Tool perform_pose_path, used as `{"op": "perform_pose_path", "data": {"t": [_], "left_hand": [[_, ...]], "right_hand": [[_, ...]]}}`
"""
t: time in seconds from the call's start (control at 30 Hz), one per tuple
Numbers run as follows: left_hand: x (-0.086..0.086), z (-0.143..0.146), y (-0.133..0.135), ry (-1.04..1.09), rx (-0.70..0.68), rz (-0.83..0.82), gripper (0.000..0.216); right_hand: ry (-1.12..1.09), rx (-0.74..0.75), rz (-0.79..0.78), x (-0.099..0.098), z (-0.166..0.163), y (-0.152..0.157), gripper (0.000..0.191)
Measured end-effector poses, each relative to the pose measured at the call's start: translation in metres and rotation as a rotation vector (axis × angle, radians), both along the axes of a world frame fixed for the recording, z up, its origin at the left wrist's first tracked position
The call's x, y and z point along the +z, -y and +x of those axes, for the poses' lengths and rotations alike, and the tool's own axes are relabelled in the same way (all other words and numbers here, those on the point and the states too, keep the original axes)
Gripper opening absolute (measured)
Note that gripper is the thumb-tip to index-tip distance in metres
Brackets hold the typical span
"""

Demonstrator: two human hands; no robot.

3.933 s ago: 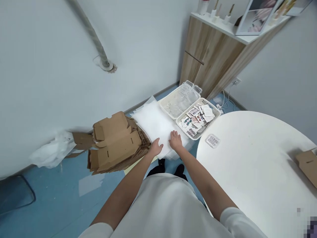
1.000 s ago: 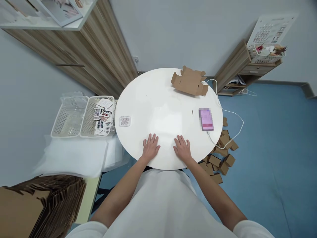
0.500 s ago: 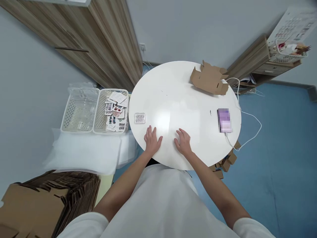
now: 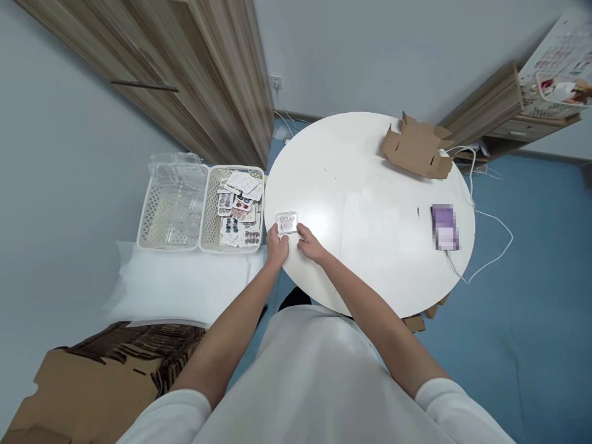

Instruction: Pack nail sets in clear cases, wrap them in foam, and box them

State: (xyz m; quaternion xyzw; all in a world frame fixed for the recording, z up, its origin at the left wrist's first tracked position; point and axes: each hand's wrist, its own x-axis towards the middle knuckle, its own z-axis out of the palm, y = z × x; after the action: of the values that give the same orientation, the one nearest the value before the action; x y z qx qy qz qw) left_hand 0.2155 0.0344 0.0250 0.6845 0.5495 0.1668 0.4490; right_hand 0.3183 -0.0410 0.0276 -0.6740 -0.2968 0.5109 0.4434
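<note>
A small clear plastic case [image 4: 287, 222] with rows of pale, nail-like pieces inside is at the left side of the white table. My left hand [image 4: 277, 246] grips its lower left corner, fingers closed with the thumb on the near side. On the case's right edge, my right hand [image 4: 311, 243] has its thumb and fingers closed. Parts of the fingertips are hidden behind the case. Just left of it stands a white basket [image 4: 209, 231] filled with cards carrying coloured press-on nails [image 4: 231, 225].
Another white basket [image 4: 144, 225] holds clear plastic cases [image 4: 178, 213]. An unfolded cardboard box [image 4: 417, 148] and a pixelated purple item [image 4: 444, 223] with a white cable [image 4: 497, 216] are on the round table [image 4: 324, 142]. Flattened cartons [image 4: 92, 388] are stacked lower left.
Both hands have moved from the table's near edge up to the clear case and closed on it. The view has shifted, so the surroundings appear farther right.
</note>
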Motion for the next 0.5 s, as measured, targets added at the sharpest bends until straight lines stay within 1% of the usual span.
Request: {"op": "perform_pose_path", "data": {"t": [0.1, 0.2, 0.33, 0.43, 0.5], "left_hand": [[0.001, -0.001, 0.012, 0.031, -0.039, 0.044, 0.054], [0.003, 0.004, 0.033, 0.107, -0.133, 0.06, 0.055], [0.006, 0.019, 0.069, 0.193, -0.318, 0.072, 0.056], [0.009, 0.033, 0.1, 0.19, -0.452, 0.089, 0.056], [0.01, 0.041, 0.121, 0.184, -0.516, 0.087, 0.055]], "right_hand": [[0.038, -0.026, -0.004, -0.001, -0.001, 0.01, 0.072], [0.098, -0.071, 0.01, 0.001, 0.004, 0.037, 0.071], [0.164, -0.155, 0.001, 0.009, 0.017, 0.091, 0.069], [0.187, -0.209, -0.044, 0.015, 0.028, 0.134, 0.069], [0.215, -0.232, -0.063, 0.018, 0.037, 0.161, 0.069]]}}
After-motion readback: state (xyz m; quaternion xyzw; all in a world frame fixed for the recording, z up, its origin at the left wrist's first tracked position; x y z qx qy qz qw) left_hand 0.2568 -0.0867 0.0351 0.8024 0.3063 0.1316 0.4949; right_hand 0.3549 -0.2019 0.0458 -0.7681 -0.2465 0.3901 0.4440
